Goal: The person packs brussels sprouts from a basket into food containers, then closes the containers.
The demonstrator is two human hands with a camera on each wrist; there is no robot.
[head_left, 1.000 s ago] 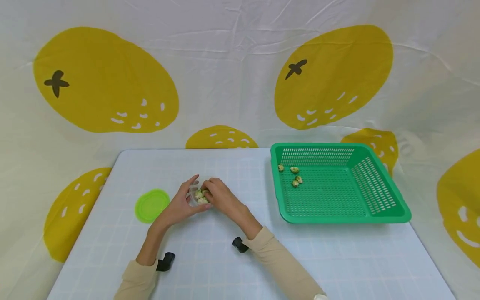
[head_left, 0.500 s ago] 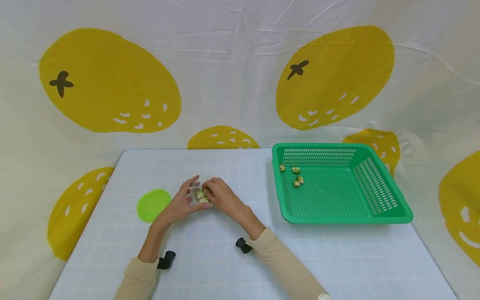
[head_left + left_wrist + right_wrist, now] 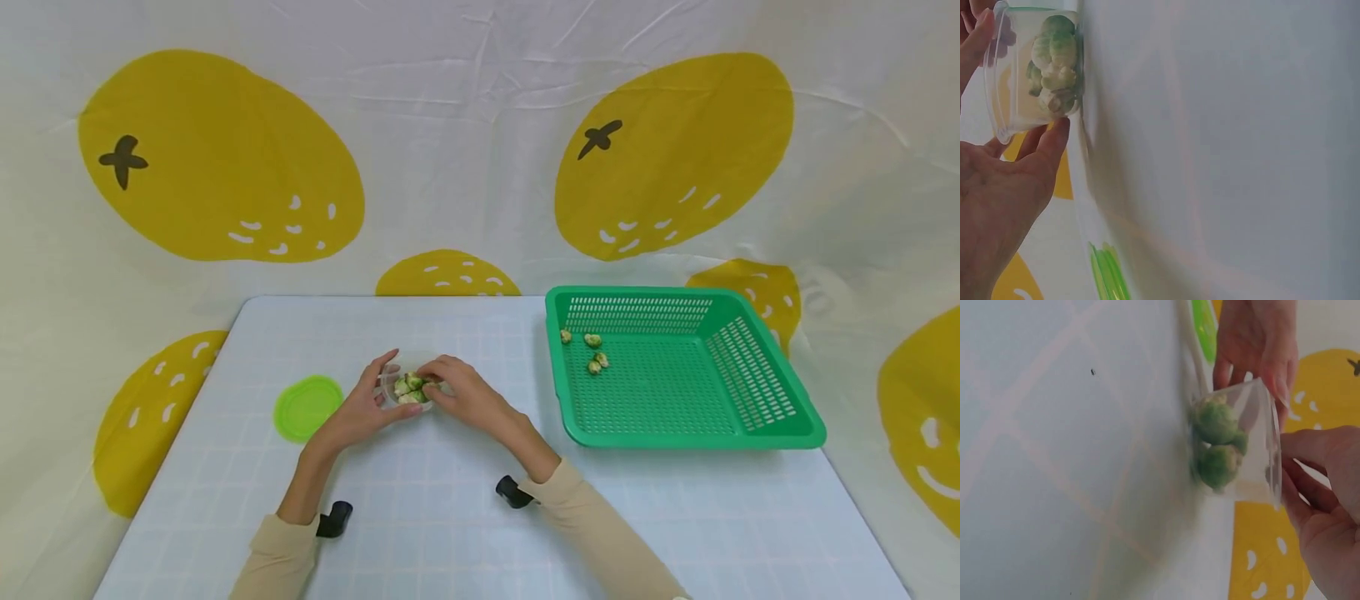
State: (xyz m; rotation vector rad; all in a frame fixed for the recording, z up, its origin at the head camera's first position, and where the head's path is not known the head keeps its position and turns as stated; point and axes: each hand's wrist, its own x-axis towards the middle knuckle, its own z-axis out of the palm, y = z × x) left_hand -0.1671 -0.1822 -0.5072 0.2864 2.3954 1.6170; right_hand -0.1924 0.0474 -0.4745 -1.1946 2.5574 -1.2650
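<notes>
Your left hand (image 3: 363,414) has its fingers and thumb curled round the clear container (image 3: 1016,94), which appears to stand on the bench (image 3: 420,517), left of the green basket (image 3: 675,440); a light, even grip should steady it without bowing the wall. Your right hand (image 3: 471,398) has its fingers bent at the container's mouth, by the small green sprouts (image 3: 411,392), though whether they pinch one cannot be told; work low inside the rim, moving gently, so that no sprout rolls over the edge.
</notes>
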